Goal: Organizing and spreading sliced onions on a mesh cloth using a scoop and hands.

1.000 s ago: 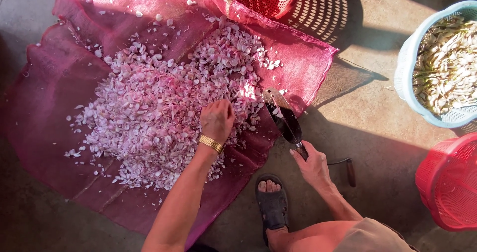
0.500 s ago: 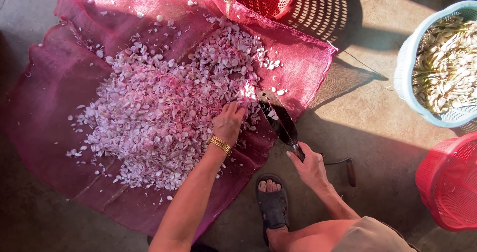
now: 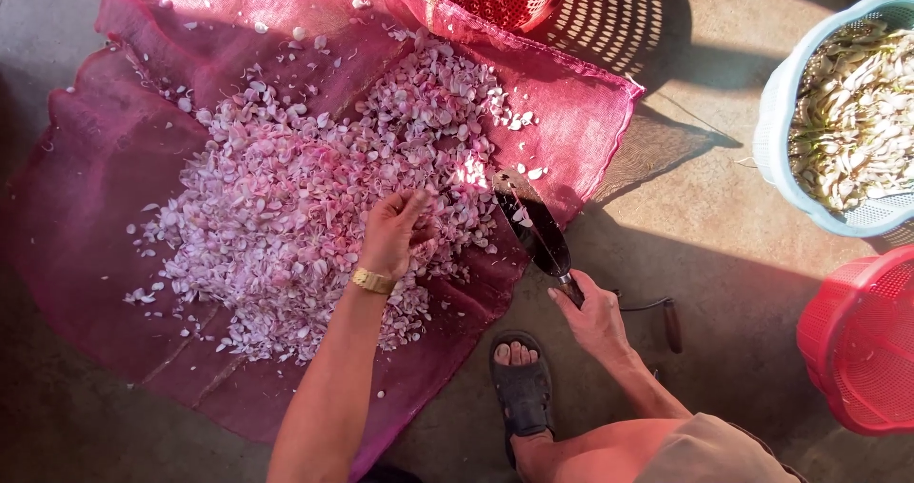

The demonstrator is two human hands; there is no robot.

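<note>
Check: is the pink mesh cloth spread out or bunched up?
Spread out: the pink mesh cloth lies flat on the floor under the pile of pale slices.

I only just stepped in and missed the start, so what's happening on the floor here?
A person crouches over a pink mesh cloth spread on the concrete floor and covered with pale pink slices. The left hand rests in the pile near its edge; the right hand grips a dark-bladed knife whose tip reaches the pile. A light blue basket of whitish pieces and two red baskets stand nearby.
</note>
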